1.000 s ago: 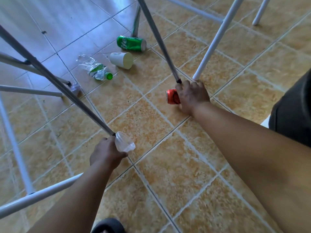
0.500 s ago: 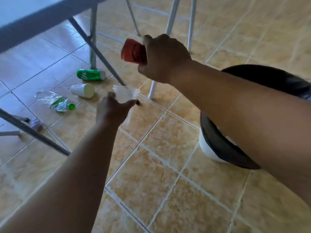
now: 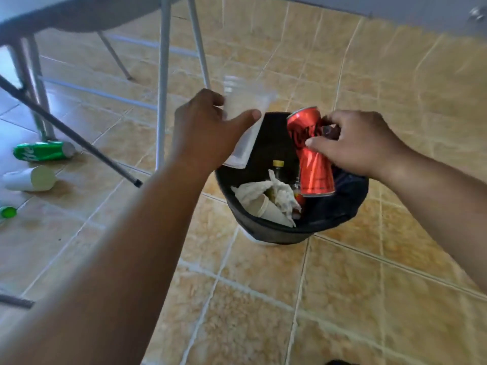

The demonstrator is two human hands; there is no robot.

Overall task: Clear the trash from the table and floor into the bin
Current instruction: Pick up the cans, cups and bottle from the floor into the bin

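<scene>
A round bin (image 3: 274,233) with a black liner stands on the tiled floor, holding crumpled paper, a paper cup and a small bottle. My right hand (image 3: 358,143) grips a dented red can (image 3: 312,159) that hangs over the bin's opening. My left hand (image 3: 208,130) holds a clear plastic cup (image 3: 245,114) above the bin's left rim. On the floor at the left lie a green can (image 3: 43,151), a white paper cup (image 3: 30,178) and a bottle of which only the green cap (image 3: 8,212) shows.
Grey and white metal table and chair legs (image 3: 162,83) stand behind and to the left of the bin, with a dark slanted brace (image 3: 71,135) reaching the floor near the green can. A grey tabletop edge (image 3: 79,14) runs along the top left.
Both hands lifted their items off the floor and swung right, from under the table to over the bin. The view has turned so the bin is now central.
</scene>
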